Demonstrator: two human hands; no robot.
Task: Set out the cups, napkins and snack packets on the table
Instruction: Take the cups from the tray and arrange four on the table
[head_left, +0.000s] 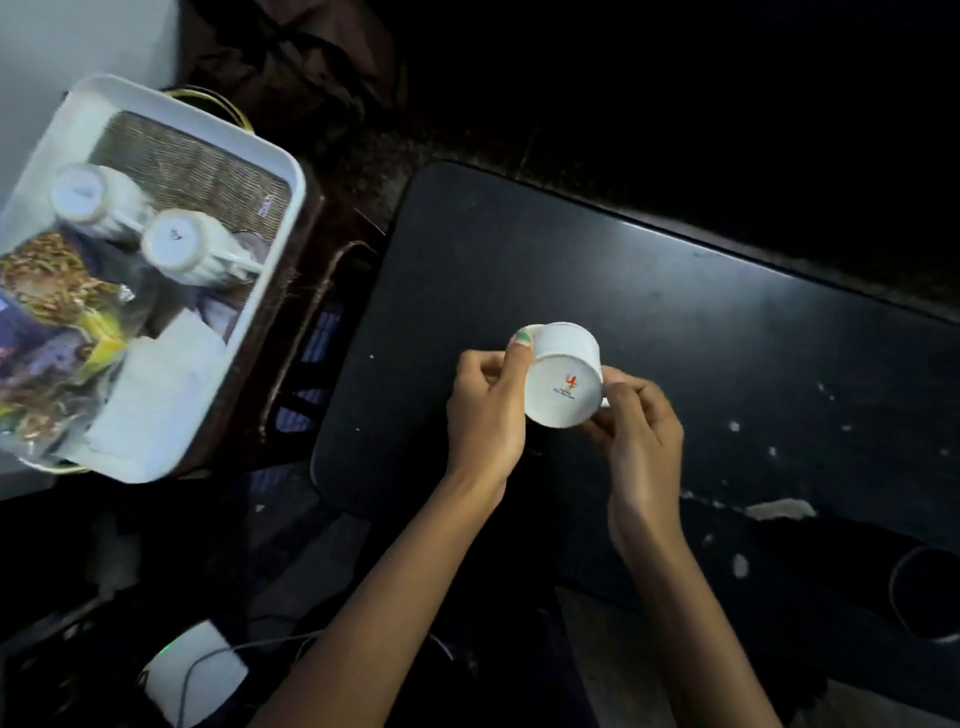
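You've got both hands on one white cup (563, 382), held over the black table (675, 322), base tipped toward the camera, red mark on the bottom. Your left hand (485, 410) is curled round its side, thumb up along the wall. Your right hand (636, 421) pinches the handle side; the handle itself is mostly hidden. Can't tell if the cup touches the table. White tray (270, 244) sits off to the left: two more cups (171, 244) lying on their sides, snack packets (52, 322) and folded napkins (156, 395) beside them.
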